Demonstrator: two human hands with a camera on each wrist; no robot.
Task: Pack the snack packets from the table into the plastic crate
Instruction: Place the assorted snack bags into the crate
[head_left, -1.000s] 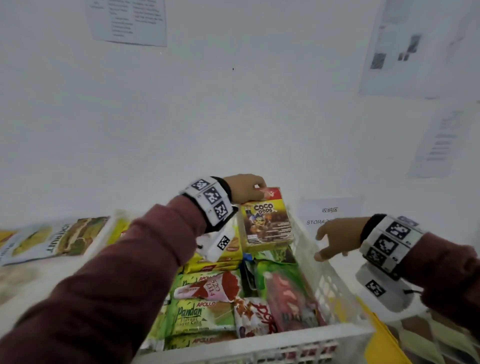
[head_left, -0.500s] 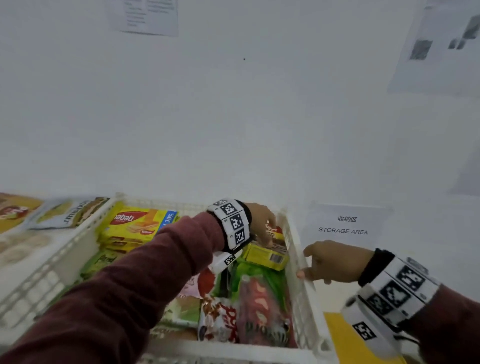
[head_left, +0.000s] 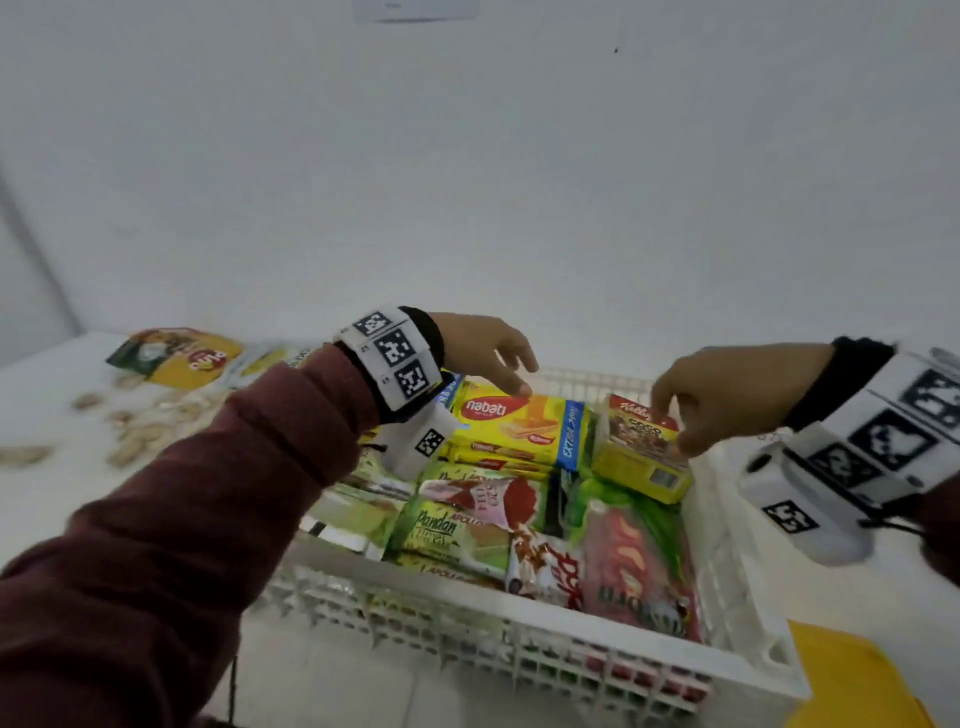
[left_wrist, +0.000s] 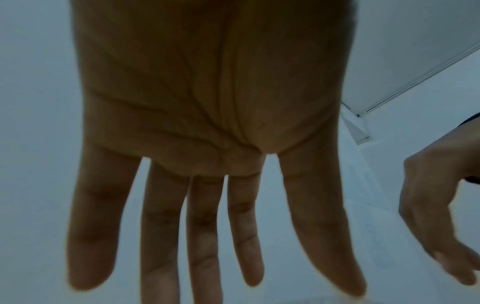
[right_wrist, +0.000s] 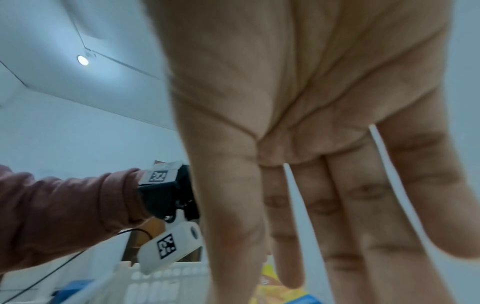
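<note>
The white plastic crate holds several snack packets. A yellow Coco Pops box lies tilted in its far right corner, on top of green packets. My right hand reaches over the crate's right wall, fingertips touching the top of that box. In the right wrist view its fingers are straight. My left hand hovers over the yellow Nabati packet at the crate's far side. In the left wrist view its fingers are spread and hold nothing.
Snack packets lie on the white table left of the crate, among them a yellow packet, with pale loose pieces nearer me. A yellow object sits at the crate's near right corner. A white wall stands close behind the crate.
My left hand let go of the Coco Pops box in the crate's far right corner and moved left over the Nabati packet. My right hand moved in onto the box.
</note>
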